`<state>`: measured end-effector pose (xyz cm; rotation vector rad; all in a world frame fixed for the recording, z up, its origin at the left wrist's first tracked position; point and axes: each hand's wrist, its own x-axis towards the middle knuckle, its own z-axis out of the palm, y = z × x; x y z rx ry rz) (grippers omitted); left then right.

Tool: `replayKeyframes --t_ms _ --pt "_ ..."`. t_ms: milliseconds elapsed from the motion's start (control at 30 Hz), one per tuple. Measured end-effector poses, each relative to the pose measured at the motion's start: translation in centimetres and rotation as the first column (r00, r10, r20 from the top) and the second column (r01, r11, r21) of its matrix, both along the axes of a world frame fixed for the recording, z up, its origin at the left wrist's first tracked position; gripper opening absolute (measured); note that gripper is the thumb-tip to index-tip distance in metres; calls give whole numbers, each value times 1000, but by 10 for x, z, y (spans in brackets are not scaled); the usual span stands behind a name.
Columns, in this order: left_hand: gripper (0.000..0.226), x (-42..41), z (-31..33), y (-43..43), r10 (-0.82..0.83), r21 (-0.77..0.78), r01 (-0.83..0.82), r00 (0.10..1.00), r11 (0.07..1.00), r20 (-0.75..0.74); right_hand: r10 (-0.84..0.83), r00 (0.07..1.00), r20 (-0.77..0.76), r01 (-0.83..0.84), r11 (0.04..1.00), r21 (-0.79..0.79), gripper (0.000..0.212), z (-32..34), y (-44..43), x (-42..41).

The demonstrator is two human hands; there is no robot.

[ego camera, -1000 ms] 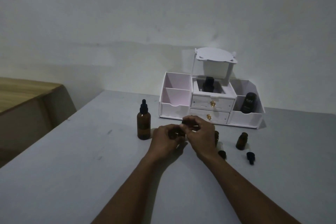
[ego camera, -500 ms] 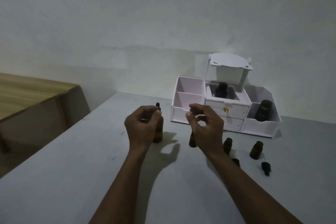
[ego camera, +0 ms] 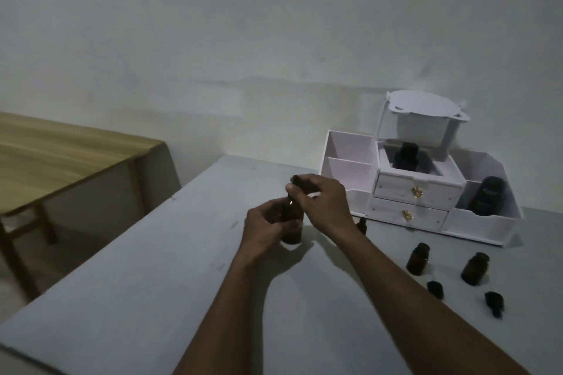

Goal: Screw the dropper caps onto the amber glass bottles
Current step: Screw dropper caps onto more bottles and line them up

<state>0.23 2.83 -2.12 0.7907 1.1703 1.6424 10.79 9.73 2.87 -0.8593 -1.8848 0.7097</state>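
As read from left to right: wooden table (ego camera: 61, 155), far left, apart from the work. Grey table (ego camera: 122, 283), bearing all else. Left hand (ego camera: 268, 230), fingers curled round the body of the tall bottle (ego camera: 293, 235), upright on the grey table. Right hand (ego camera: 326, 201), just above, pinching the dropper cap (ego camera: 300, 181) at the bottle's neck; whether threaded home or only started, cannot tell. Small bottle (ego camera: 362, 224), half hidden behind the right wrist. Organizer (ego camera: 411, 192) at the back, holding two dark bottles. Further right, left open bottle (ego camera: 418, 258) and right open bottle (ego camera: 475, 268), uncapped; just in front, left cap (ego camera: 435, 288) and right cap (ego camera: 494, 303), loose.

Judged light, rigid, smooth and breakable: glass apt to slip or tip under a twist. Hold low on the body, pressed to the table. Turn by the hard collar, not the soft bulb. Stop at first firm resistance, sparing thread and pipette.
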Motion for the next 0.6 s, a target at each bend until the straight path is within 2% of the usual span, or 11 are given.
replayKeyframes --t_ms 67,300,433,600 --pt "52 -5 -1 1 -2 -3 2 1000 1000 -2 -7 1000 -15 7 1000 2 29 1 1 -1" --pt "59 -7 0 0 27 2 -27 992 1000 -122 -38 998 -41 40 997 64 13 6 2 1" --pt "57 -7 -2 0 13 -4 -14 995 1000 -96 -69 996 -59 75 992 100 7 9 2 0" --pt "48 -4 0 -2 43 -39 -51 983 998 -181 -84 994 -63 90 990 105 7 9 1 -4"
